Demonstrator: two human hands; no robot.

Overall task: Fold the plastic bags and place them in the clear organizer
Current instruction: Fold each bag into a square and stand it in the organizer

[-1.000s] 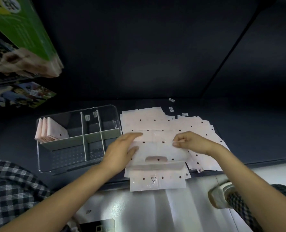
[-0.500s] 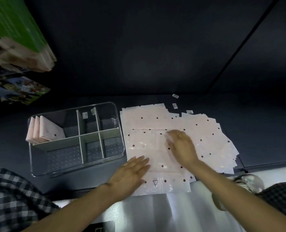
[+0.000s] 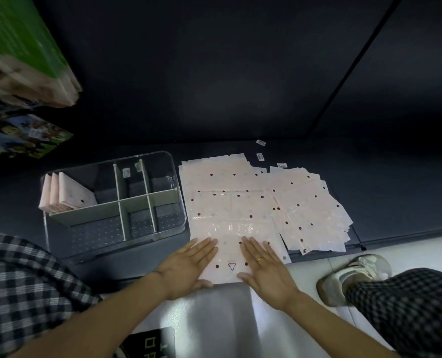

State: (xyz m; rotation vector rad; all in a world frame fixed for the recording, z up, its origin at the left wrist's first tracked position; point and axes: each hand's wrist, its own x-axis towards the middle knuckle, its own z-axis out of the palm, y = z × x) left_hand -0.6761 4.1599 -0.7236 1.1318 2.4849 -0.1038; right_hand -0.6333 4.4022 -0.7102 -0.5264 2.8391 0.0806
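A pale pink plastic bag (image 3: 230, 223) with dark dots lies spread flat on the dark surface, on top of other bags. My left hand (image 3: 186, 267) presses flat on its near left corner, fingers straight. My right hand (image 3: 263, 267), with a ring, presses flat on its near right part. A loose pile of the same bags (image 3: 310, 210) lies fanned out to the right. The clear organizer (image 3: 178, 202) stands to the left, and its back left compartment holds folded pink bags (image 3: 67, 195) standing on edge.
Small white labels (image 3: 260, 142) lie on the dark surface behind the bags. Colourful boxes (image 3: 20, 135) sit at the far left under a green package (image 3: 20, 34). A shoe (image 3: 354, 275) and checked trousers are at the right. The white floor is below the surface's edge.
The bag was partly folded and held up between both hands a second ago. It has been laid out flat, and both hands slid toward me to its near end.
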